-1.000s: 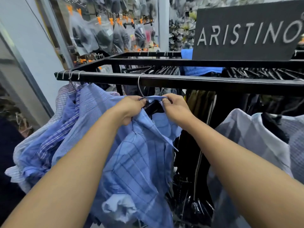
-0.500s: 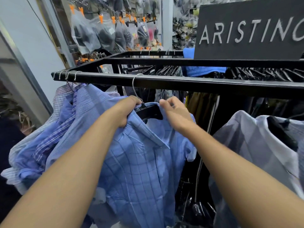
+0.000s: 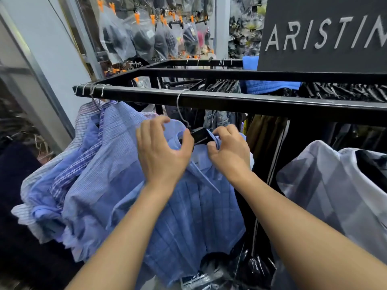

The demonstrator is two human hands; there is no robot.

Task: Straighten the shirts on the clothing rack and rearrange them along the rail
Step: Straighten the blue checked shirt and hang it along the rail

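A blue checked shirt [image 3: 188, 216] hangs on a black hanger [image 3: 200, 135] whose wire hook [image 3: 179, 105] sits over the black rail [image 3: 261, 102]. My left hand [image 3: 163, 151] arches over the left side of the collar, fingers spread and thumb by the hanger. My right hand [image 3: 229, 149] pinches the collar fabric just right of the hanger. A bunch of blue striped shirts [image 3: 88, 164] crowds the rail's left end. Further right on the rail hangs a pale grey shirt [image 3: 335, 185].
A dark sign with silver letters [image 3: 322, 34] stands on the rack at top right. Dark garments on hangers [image 3: 219, 86] fill the rack's inner rails. Bagged goods on orange clips [image 3: 146, 38] hang behind. A white wall and metal frame [image 3: 41, 65] close the left side.
The shirt has settled lower and straighter on its hanger. My left hand let go of the collar and spread its fingers. My right hand closed on the collar's right side.
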